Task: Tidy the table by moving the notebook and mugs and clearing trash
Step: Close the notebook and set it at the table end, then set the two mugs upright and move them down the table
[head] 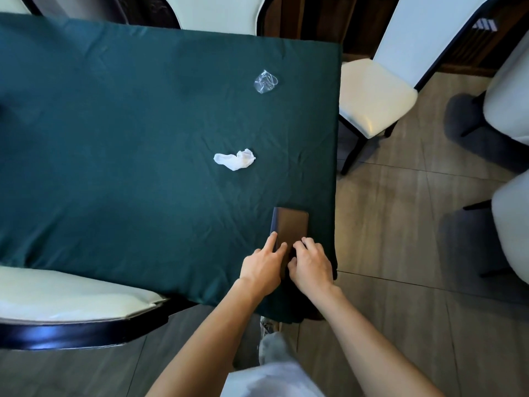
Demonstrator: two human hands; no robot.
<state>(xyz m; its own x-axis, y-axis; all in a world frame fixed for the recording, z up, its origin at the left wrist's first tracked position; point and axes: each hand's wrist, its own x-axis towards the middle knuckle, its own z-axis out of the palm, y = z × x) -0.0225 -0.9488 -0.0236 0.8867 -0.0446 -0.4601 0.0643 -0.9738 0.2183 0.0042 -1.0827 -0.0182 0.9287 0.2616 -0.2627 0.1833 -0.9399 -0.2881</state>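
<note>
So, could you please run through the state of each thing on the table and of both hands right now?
notebook: closed, flat near the table's right edge, both hands on its near end.
tissue: crumpled, lying loose mid-table.
plastic wrapper: clear, crumpled, lying further back.
tablecloth: green, spread, creased.
left hand: fingers on the notebook's left edge.
right hand: fingers curled on its cover.

Both hands on brown notebook, near green table's corner.

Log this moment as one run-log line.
step: notebook | left hand and right hand on brown notebook, near table corner | crumpled tissue, clear plastic wrapper uncollected | mugs: none visible
</note>
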